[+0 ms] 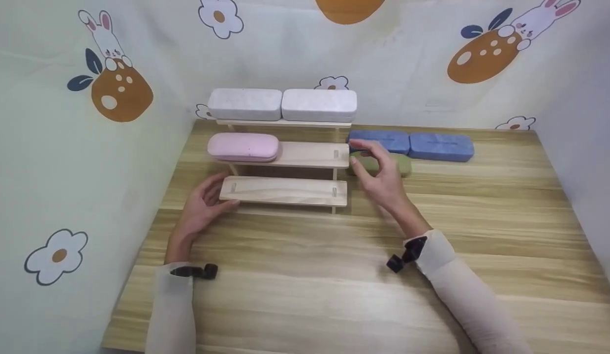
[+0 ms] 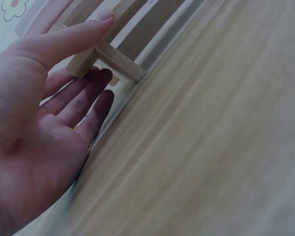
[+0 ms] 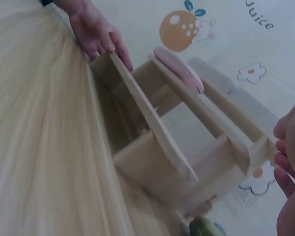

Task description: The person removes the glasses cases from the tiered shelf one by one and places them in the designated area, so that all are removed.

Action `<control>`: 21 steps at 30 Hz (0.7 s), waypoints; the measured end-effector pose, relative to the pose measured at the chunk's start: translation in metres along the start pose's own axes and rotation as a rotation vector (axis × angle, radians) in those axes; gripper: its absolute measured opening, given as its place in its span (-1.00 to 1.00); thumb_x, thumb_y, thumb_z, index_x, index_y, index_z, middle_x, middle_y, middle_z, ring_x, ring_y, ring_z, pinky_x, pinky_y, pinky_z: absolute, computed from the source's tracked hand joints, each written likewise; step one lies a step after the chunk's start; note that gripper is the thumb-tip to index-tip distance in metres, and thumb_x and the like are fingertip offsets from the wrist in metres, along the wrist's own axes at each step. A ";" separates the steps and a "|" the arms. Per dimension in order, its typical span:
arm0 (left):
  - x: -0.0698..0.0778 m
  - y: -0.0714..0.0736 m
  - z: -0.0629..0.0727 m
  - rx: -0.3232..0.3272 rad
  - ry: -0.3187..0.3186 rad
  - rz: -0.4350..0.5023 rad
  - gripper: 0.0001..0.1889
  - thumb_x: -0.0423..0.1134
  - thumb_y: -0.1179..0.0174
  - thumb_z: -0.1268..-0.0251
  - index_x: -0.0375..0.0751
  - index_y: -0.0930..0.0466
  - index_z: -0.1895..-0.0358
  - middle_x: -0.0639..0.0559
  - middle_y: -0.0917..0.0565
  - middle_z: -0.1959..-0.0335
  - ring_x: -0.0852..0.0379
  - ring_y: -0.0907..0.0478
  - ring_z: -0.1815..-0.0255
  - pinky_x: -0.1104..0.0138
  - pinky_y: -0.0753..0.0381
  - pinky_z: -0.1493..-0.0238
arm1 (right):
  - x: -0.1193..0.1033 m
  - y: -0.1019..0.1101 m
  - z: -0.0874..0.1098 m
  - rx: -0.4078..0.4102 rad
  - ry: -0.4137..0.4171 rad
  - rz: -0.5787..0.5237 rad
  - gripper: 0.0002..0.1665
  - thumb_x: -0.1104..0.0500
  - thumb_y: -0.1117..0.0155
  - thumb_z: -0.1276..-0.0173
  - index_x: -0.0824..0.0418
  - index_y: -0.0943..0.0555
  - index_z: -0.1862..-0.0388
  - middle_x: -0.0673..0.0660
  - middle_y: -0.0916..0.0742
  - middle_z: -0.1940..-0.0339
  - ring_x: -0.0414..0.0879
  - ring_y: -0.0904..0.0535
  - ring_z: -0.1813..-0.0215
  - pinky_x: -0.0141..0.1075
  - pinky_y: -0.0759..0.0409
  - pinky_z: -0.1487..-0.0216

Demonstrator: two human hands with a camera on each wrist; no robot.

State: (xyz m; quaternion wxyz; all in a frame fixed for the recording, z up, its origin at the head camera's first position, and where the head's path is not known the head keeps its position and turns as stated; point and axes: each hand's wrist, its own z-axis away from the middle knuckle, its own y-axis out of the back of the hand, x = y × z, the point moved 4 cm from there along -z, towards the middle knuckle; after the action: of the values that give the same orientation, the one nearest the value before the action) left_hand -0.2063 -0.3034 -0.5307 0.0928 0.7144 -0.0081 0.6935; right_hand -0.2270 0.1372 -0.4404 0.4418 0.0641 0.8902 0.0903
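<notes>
A three-tier wooden display rack (image 1: 285, 191) stands on the table. My left hand (image 1: 201, 206) is at the left end of its lowest shelf, with the thumb on the front edge and fingers behind, holding that end. In the left wrist view, the lower fingers (image 2: 96, 115) hang free below the shelf. My right hand (image 1: 386, 182) is beside the right end of the middle shelf, thumb and index finger apart with nothing between them. A pink glasses case (image 1: 243, 146) lies on the middle shelf's left half. Two white cases (image 1: 245, 104) fill the top shelf side by side.
Right of the rack lie two blue cases (image 1: 442, 147) end to end. A green case (image 1: 404, 164) lies in front of them, partly hidden by my right hand. Patterned cloth walls (image 1: 408, 59) enclose the wood-grain table (image 1: 295, 275) at the back and sides.
</notes>
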 end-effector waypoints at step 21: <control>0.001 -0.001 0.000 -0.004 0.004 -0.002 -0.07 -0.40 -0.61 -0.22 -0.29 -0.32 -0.63 -0.17 -0.55 -0.54 0.04 -0.49 -0.57 0.48 -0.51 -0.52 | -0.032 -0.093 -0.015 -0.180 -0.047 -0.016 -0.37 0.19 -0.52 -0.48 0.25 -0.58 -0.47 0.26 -0.72 -0.36 0.01 -0.61 -0.45 -0.04 -0.56 -0.58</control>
State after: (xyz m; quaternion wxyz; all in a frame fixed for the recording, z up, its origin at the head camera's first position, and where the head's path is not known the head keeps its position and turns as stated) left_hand -0.2060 -0.3024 -0.5296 0.0950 0.7127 -0.0087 0.6949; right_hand -0.2230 0.0389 -0.4268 0.4675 0.0191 0.8683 0.1647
